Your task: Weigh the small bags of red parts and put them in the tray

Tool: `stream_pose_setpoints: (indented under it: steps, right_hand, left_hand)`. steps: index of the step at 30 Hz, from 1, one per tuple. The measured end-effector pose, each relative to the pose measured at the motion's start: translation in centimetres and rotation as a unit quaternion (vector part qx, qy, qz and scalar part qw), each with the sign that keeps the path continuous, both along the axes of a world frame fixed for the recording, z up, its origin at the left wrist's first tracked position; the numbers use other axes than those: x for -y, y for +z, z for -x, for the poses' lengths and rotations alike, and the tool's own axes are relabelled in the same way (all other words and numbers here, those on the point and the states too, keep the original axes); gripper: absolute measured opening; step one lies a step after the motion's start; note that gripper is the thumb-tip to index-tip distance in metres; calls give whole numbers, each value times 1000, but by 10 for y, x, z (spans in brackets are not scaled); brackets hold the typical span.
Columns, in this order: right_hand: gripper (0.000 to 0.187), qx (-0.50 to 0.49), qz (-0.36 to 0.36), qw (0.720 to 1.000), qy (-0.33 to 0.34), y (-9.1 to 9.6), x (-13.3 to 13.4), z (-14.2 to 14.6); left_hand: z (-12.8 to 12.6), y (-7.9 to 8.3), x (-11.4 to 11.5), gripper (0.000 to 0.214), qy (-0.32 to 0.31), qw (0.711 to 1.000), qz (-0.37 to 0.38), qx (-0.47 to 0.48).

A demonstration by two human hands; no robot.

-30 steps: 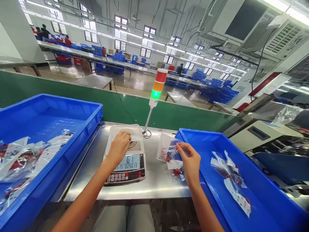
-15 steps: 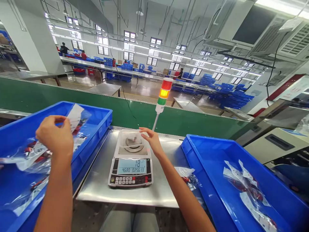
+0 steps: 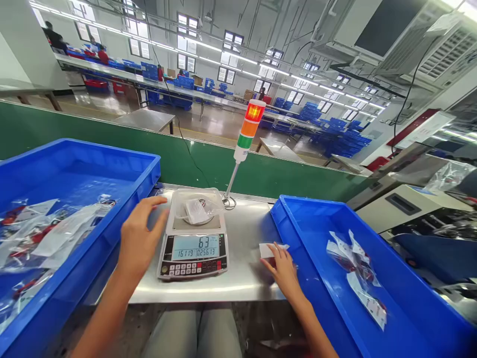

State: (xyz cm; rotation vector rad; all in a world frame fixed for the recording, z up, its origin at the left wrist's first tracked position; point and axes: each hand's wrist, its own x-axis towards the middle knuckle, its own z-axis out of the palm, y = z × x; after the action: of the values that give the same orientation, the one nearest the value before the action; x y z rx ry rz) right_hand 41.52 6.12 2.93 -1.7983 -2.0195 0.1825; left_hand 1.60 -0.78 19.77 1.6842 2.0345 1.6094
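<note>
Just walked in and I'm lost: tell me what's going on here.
The person's open left hand hovers, apparently empty, beside a white-and-black digital scale reading 63, with a white-and-clear plastic packet on it. The right hand has its fingers on a white-topped packet on the shiny metal table. The red section of the red, orange and green signal tower is lit. More packets lie in the blue plastic left tray and the blue plastic right tray.

Scale [image 3: 194,233]: screen [image 3: 196,247] read 63 on top; below it, 16119 at left, decimal point unclear, and 0.25613 at right. Keys [image 3: 185,269] under it bore small digits. Print on bags [image 3: 367,301] right of scale, illegible.
</note>
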Motion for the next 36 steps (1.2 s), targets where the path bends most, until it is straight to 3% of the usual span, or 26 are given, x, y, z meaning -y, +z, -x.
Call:
stream_pose_setpoints:
  steps: [2,4,10,14,18,22,27,31,36]
  right_hand:
    - [52,41,12,999,1,-16,11,-4]
    - [49,45,-11,999,-1,-20,15,-2]
    - [35,-78,-88,993,-14,1,7,10]
    - [37,-69,-94,993,7,16,8,13]
    - [49,-65,-122,990,11,37,16,6]
    - [57,-69,-125,990,-11,67,24,4]
    - [51,-112,-175,978,12,115,21,31]
    - [35,-172,-190,961,107,152,-5,72]
    - [23,-110,-217,939,242,176,-57,142]
  left_hand:
    - [-14,-6,-6,29,-51,999,8,-13]
    - [-24,-9,-11,29,-88,995,15,-33]
    - [-40,-12,-16,25,-133,986,5,-96]
    - [-43,-15,-17,22,-129,983,-15,-128]
    - [-44,-19,-21,21,-120,979,-29,-160]
    - [-51,-30,-29,20,-118,975,3,-190]
    - [-70,-46,-50,25,-94,979,45,-176]
    - [-64,-29,-78,16,-35,994,67,-75]
    - [-12,25,-87,12,135,990,22,38]
